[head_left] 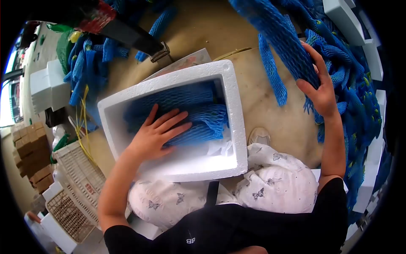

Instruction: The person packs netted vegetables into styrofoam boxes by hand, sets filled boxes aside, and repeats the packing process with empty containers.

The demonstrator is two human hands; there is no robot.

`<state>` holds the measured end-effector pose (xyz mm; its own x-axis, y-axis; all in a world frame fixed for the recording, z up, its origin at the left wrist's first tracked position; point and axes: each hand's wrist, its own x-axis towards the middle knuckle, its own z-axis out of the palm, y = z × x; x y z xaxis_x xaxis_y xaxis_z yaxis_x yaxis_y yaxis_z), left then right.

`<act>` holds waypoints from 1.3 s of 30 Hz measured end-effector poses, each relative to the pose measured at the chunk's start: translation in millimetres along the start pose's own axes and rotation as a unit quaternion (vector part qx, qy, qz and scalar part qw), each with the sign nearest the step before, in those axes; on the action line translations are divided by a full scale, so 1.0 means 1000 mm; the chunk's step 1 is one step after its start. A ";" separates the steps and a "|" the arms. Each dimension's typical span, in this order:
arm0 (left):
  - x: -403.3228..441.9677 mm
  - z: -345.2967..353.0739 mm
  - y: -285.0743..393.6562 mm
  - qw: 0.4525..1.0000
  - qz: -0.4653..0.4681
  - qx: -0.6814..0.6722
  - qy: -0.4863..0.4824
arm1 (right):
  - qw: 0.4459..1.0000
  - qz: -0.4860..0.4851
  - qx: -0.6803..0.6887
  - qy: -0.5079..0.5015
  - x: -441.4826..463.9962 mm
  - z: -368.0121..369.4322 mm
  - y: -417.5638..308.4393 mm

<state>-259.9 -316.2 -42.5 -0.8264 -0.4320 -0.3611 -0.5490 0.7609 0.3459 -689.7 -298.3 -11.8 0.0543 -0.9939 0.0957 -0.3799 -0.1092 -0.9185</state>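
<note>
A white foam box [174,174] stands in front of my lap, with long bundles in blue foam netting [207,120] lying in its far part. My left hand [158,131] rests on these bundles, palm down, with its fingers spread. To the right of the box, my right hand [317,86] grips the near end of another long blue netted bundle [279,38], which slants up and away to the left. What the netting wraps is hidden.
More blue netted pieces [355,101] are heaped at the right, beside white foam boxes [344,21]. At the left are plastic crates [80,173], cardboard boxes [31,148] and hanging blue netting [86,70]. A dark metal bar [131,36] reaches in from the top left.
</note>
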 end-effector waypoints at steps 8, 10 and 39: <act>0.006 -0.018 -0.013 0.994 0.034 -0.098 -0.026 | 0.795 -0.072 -0.264 -0.541 0.001 0.149 -0.101; 0.007 -0.007 -0.015 0.995 0.060 -0.081 -0.003 | 0.835 -0.114 -0.180 -0.507 -0.021 0.221 -0.057; 0.031 0.003 0.049 0.985 0.053 0.017 -0.161 | 0.905 0.392 -0.133 0.102 0.062 -0.057 0.239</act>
<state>-311.8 -290.9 -38.9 -0.7932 -0.1767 -0.5828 -0.4526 0.8113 0.3700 -829.4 -386.8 -203.6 -0.4886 -0.7466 -0.4515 -0.4388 0.6576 -0.6124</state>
